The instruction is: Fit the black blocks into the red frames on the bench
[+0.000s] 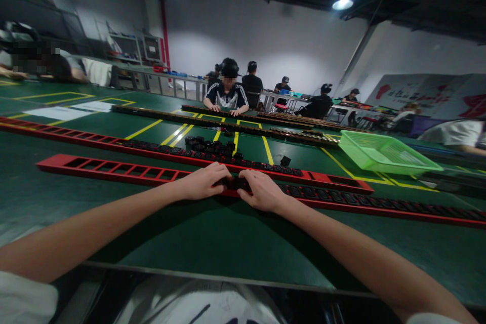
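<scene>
A long red frame strip (117,171) lies across the green table in front of me, its left slots bare and its right slots filled with black square parts (322,194). Over its middle, my left hand (210,180) and my right hand (260,190) face each other with curled fingers. Both sets of fingertips press on a black part (237,183) set in the strip, mostly covered by the fingers. Just behind runs a second red strip (326,180), partly filled with black parts. A small pile of loose black parts (210,145) rests on it.
One loose black piece (285,161) lies beyond the second strip. A green plastic basket (395,167) stands at the right. Farther off are long dark strips (266,132) and white papers (68,112). A co-worker (227,93) sits across the table with hands on a strip.
</scene>
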`<state>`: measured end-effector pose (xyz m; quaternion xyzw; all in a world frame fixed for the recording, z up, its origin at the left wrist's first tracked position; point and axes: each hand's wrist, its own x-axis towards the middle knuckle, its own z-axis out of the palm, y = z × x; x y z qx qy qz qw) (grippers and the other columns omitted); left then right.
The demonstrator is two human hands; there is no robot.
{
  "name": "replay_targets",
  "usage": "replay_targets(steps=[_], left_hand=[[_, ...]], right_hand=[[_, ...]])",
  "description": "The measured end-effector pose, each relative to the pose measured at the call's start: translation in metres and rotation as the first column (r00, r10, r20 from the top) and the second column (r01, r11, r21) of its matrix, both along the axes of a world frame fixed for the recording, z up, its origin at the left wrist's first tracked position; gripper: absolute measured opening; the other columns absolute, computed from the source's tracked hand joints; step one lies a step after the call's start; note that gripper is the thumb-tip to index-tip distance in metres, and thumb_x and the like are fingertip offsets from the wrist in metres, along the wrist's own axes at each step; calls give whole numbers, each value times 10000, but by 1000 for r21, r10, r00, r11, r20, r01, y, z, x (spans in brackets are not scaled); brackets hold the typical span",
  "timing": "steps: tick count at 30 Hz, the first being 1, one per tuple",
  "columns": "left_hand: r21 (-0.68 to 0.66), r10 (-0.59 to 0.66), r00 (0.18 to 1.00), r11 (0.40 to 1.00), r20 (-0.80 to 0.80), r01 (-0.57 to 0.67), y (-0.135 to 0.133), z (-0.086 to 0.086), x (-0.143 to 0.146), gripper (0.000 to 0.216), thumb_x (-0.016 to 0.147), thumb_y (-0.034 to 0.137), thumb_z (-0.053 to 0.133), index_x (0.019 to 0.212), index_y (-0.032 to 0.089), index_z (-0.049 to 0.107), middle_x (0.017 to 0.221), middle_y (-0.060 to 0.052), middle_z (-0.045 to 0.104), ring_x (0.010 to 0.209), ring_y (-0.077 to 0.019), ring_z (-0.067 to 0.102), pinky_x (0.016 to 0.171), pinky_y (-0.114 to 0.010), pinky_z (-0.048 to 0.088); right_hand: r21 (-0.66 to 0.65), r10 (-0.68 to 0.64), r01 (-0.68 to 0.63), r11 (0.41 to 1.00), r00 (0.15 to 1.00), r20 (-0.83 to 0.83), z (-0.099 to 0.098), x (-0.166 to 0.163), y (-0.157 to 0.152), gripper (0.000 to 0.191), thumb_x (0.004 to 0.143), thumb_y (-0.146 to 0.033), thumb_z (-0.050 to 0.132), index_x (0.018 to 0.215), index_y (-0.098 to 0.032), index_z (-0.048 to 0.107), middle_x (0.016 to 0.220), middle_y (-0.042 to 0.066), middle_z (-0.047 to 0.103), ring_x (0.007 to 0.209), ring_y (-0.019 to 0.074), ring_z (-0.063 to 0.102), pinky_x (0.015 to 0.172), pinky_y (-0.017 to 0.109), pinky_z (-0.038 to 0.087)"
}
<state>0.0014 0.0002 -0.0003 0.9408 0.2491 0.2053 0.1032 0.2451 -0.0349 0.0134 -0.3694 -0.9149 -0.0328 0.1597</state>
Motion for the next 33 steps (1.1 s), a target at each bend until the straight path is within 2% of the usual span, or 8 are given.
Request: replay_targets(steps=[5,9,15,18,21,27,33], left_hand=[[-5,-4,1000,1000,7,4,1,-1,0,209,912,249,531,1109,211,589,1105,-68,604,1072,-245,516,951,-390,431],[-7,-5,1000,1000,14,5,2,-2,-1,205,910,247,538,1103,214,595,1097,-67,609,1063,-243,516,943,-387,431],[-5,-1,1000,1000,1,1,0,0,0,202,924,256,529,1112,212,587,1112,-70,602,1075,-245,519,955,-390,432],[5,4,1000,1000,-11,-4,0,0,0,219,903,228,542,1118,209,578,1124,-74,597,1086,-251,513,960,-394,430],[8,10,1000,1000,-24,-10,1,0,0,225,891,201,537,1113,203,572,1128,-76,593,1090,-252,507,957,-394,430],[0,3,1000,1000,-11,-3,0,0,0,222,895,212,530,1113,210,576,1116,-74,597,1082,-251,511,953,-396,430],[-8,7,1000,1000,-8,-7,0,0,-1,226,892,222,533,1112,213,588,1109,-73,601,1075,-250,514,947,-396,436]], right_hand=[[1,10,-10,1000,1000,12,1,0,1,104,894,-263,594,948,-178,569,905,80,655,833,211,589,756,315,431],[12,21,-21,1000,1000,2,-1,0,2,80,888,-254,598,890,-188,554,856,62,642,798,198,569,734,303,415],[5,4,-4,1000,1000,16,0,0,1,96,888,-263,605,906,-178,565,867,69,648,801,203,578,731,304,419],[3,6,-6,1000,1000,16,2,0,0,174,892,-271,608,1021,-158,581,940,93,671,845,216,603,775,323,438],[16,70,-70,997,998,8,0,1,1,222,909,-253,589,1111,-160,589,1026,106,683,920,222,618,842,338,447],[46,109,-108,993,994,-12,-5,2,6,151,923,-236,572,1046,-176,634,1003,99,694,924,214,627,854,334,457],[31,111,-111,993,994,3,-2,1,4,148,931,-237,557,1049,-178,625,1008,102,690,932,218,625,861,340,452]])
